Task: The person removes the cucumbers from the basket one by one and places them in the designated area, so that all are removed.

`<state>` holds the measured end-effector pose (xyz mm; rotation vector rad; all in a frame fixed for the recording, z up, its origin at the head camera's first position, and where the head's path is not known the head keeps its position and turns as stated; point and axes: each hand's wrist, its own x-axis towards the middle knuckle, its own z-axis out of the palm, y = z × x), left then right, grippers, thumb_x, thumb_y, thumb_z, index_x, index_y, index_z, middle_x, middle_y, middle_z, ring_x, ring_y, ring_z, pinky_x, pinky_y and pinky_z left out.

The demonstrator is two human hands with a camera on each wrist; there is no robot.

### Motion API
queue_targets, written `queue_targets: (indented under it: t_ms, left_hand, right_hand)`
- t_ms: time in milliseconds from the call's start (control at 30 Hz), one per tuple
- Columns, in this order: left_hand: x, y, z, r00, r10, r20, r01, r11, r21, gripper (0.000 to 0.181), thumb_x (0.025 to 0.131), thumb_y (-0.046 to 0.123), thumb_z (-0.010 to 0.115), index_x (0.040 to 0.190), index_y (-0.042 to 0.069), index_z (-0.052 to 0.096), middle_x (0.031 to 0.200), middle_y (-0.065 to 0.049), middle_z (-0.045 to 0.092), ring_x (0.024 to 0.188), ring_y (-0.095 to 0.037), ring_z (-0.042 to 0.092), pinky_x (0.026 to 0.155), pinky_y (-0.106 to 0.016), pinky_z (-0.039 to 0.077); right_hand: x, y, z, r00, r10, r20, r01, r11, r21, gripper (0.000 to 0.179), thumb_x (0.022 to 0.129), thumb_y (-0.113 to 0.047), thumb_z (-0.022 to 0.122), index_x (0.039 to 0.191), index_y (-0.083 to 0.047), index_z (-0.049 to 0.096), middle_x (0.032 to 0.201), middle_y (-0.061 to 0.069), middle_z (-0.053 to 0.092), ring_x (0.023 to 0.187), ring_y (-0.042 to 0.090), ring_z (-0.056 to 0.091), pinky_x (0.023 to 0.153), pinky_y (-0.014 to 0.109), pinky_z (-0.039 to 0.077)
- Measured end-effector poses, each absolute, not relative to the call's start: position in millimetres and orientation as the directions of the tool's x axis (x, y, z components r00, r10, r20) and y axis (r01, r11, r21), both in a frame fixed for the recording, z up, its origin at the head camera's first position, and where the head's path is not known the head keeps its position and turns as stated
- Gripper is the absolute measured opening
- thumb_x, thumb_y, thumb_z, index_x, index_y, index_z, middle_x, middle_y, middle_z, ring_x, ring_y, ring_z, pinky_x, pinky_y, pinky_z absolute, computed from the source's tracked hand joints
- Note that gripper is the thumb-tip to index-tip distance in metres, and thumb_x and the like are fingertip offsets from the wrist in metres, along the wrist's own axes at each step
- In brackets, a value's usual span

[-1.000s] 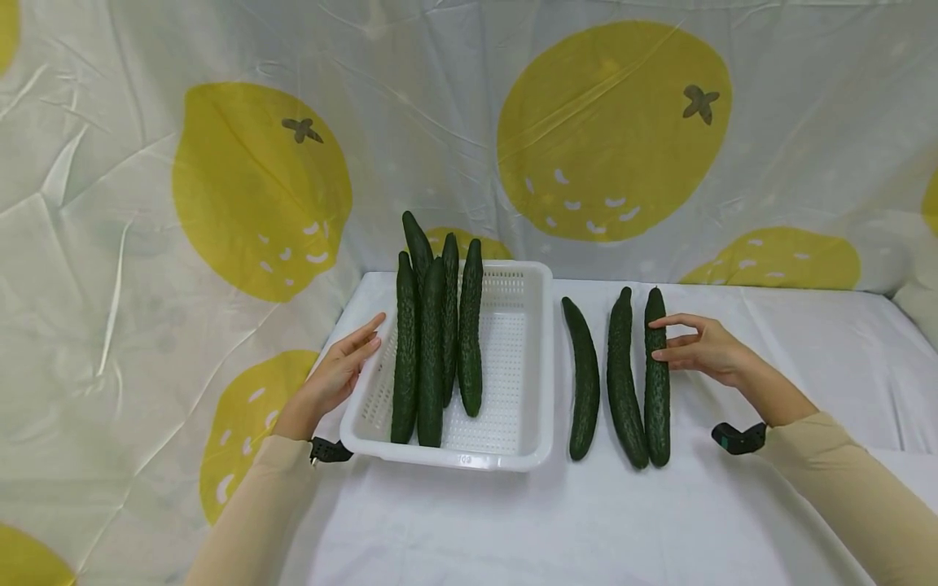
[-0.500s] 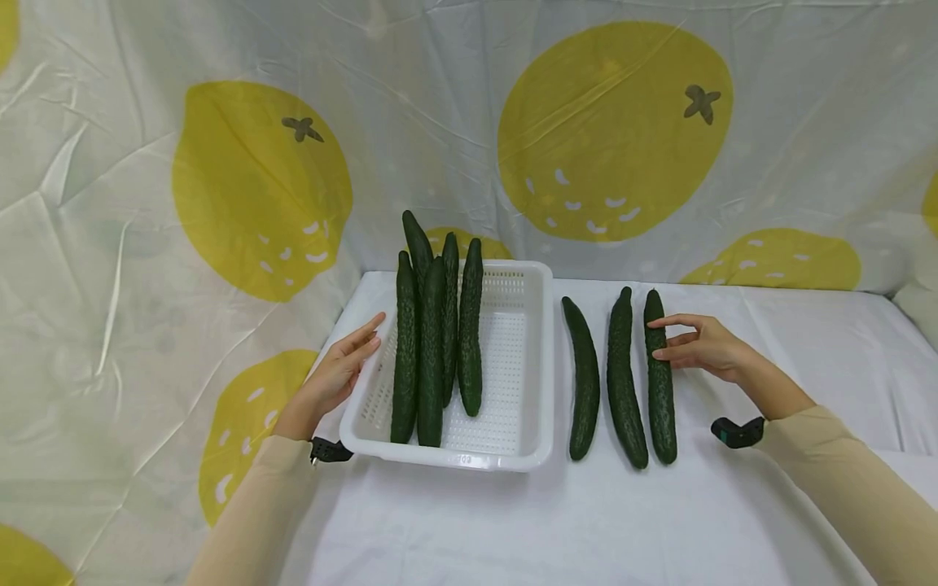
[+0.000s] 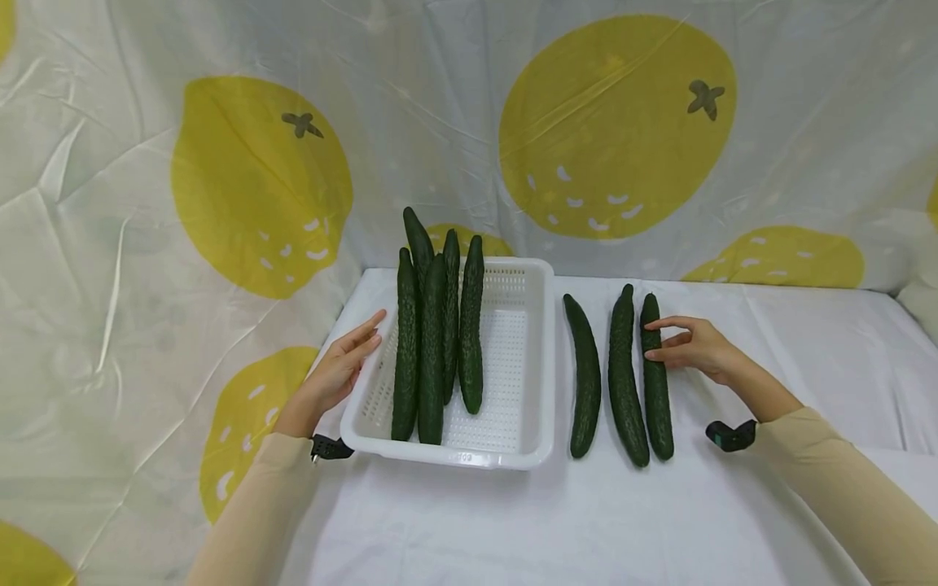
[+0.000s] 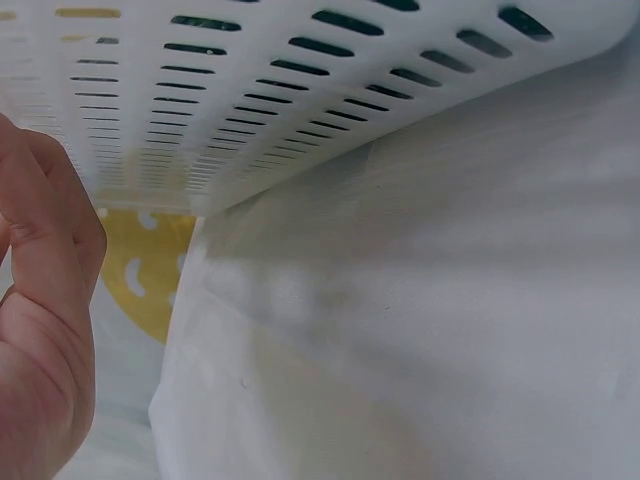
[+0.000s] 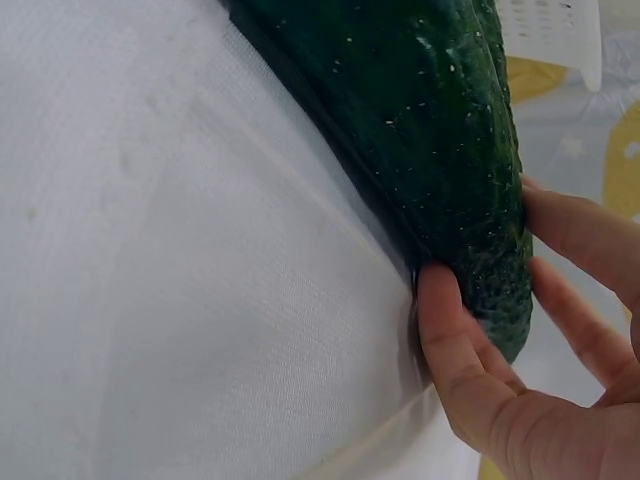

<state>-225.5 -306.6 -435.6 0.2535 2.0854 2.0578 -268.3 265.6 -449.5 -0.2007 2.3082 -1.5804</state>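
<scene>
A white plastic basket [image 3: 544,366] stands on the table, with several dark green cucumbers leaning upright-slanted in its left half. My left hand [image 3: 339,373] is at the basket's left side, fingers fairly straight; whether they touch its wall is hard to tell. To the right of the basket, three cucumbers lie lengthwise on the white cloth. My right hand [image 3: 699,350] grips the rightmost cucumber [image 3: 659,407] near its far end. In the right wrist view, the thumb and fingers [image 5: 583,235] are on opposite sides of that cucumber, which lies along the cloth.
The other two loose cucumbers are a curved one [image 3: 585,382] closest to the basket and a longer one [image 3: 623,382] between it and the held one. A lemon-print curtain [image 3: 440,122] hangs behind and to the left of the table [image 3: 469,521].
The rightmost cucumber has turned slightly under my right hand, its far end shifting left and a gap opening from its neighbour's near end. My left hand and the basket keep their places.
</scene>
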Motion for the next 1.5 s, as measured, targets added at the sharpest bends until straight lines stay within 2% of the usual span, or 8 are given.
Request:
queue_targets:
  t_ms: [133,233,433,667,967,1133,1267,1500]
  left_hand:
    - [-227,-306,-435,-0.963,0.269,-0.013,-0.013,0.004,1.000,0.056,0.107,0.016,0.047,0.159,0.013,0.025,0.120,-0.001,0.048,0.085,-0.003,0.055,0.069,-0.016,0.049]
    - [-228,-305,-434,-0.961,0.276,-0.014,-0.016,-0.005,1.000,0.056,0.108,0.014,0.046,0.159,0.011,0.023,0.123,-0.002,0.049,0.093,-0.005,0.056,0.074,-0.018,0.051]
    - [-229,-303,-433,-0.960,0.279,-0.025,-0.033,-0.024,0.999,0.055,0.108,0.012,0.044,0.159,0.013,0.024,0.117,-0.001,0.050,0.094,-0.007,0.058,0.076,-0.020,0.053]
    - [-230,-303,-434,-0.960,0.279,-0.024,-0.033,-0.030,0.999,0.055,0.108,0.012,0.043,0.160,0.012,0.023,0.120,-0.001,0.049,0.095,-0.006,0.058,0.077,-0.020,0.053]
    - [-228,-304,-436,-0.965,0.262,-0.018,-0.020,-0.007,1.000,0.055,0.108,0.015,0.046,0.159,0.014,0.026,0.136,0.000,0.046,0.104,-0.005,0.053,0.081,-0.018,0.050]
    - [-228,-305,-436,-0.963,0.269,-0.020,-0.028,-0.028,0.999,0.056,0.108,0.015,0.046,0.159,0.014,0.025,0.134,0.000,0.048,0.102,-0.006,0.056,0.081,-0.019,0.051]
    - [-227,-305,-435,-0.963,0.268,-0.022,-0.031,-0.029,0.999,0.056,0.108,0.016,0.046,0.159,0.014,0.025,0.133,-0.001,0.048,0.102,-0.006,0.056,0.081,-0.019,0.051]
    - [-226,-306,-437,-0.967,0.254,-0.027,-0.030,-0.008,1.000,0.055,0.108,0.016,0.046,0.159,0.015,0.026,0.132,-0.002,0.045,0.102,-0.005,0.053,0.079,-0.017,0.049]
  right_hand:
    - [-268,264,-448,-0.933,-0.307,-0.186,0.058,0.383,-0.922,0.066,0.089,-0.008,0.076,0.143,0.010,0.043,0.119,0.034,0.055,0.084,0.016,0.066,0.078,0.035,0.057]
    - [-268,263,-448,-0.933,-0.316,-0.173,0.035,0.397,-0.917,0.065,0.089,-0.006,0.076,0.142,0.012,0.043,0.102,0.024,0.061,0.079,0.017,0.065,0.075,0.034,0.057]
    - [-270,262,-448,-0.933,-0.316,-0.173,0.026,0.421,-0.907,0.065,0.088,-0.006,0.076,0.142,0.012,0.043,0.082,0.013,0.058,0.070,0.019,0.062,0.070,0.034,0.057]
    - [-272,264,-444,-0.936,-0.305,-0.174,0.028,0.428,-0.904,0.065,0.090,-0.011,0.075,0.143,0.010,0.043,0.088,0.013,0.063,0.072,0.022,0.065,0.068,0.037,0.057]
    - [-274,263,-428,-0.961,-0.250,-0.117,0.004,0.413,-0.911,0.065,0.094,-0.017,0.071,0.145,0.008,0.039,0.113,0.026,0.052,0.082,0.023,0.069,0.079,0.039,0.057]
    - [-279,255,-411,-0.966,-0.244,-0.082,-0.016,0.375,-0.927,0.062,0.096,-0.016,0.070,0.145,0.005,0.039,0.116,0.024,0.053,0.082,0.016,0.070,0.080,0.035,0.057]
    - [-279,245,-394,-0.962,-0.271,-0.036,-0.050,0.306,-0.951,0.051,0.096,-0.014,0.069,0.140,-0.001,0.047,0.114,0.021,0.053,0.085,0.010,0.070,0.079,0.032,0.057]
    - [-283,219,-371,-0.943,-0.333,-0.011,-0.061,0.204,-0.977,0.039,0.096,-0.011,0.068,0.132,-0.010,0.054,0.112,0.016,0.055,0.089,0.013,0.070,0.082,0.032,0.056]
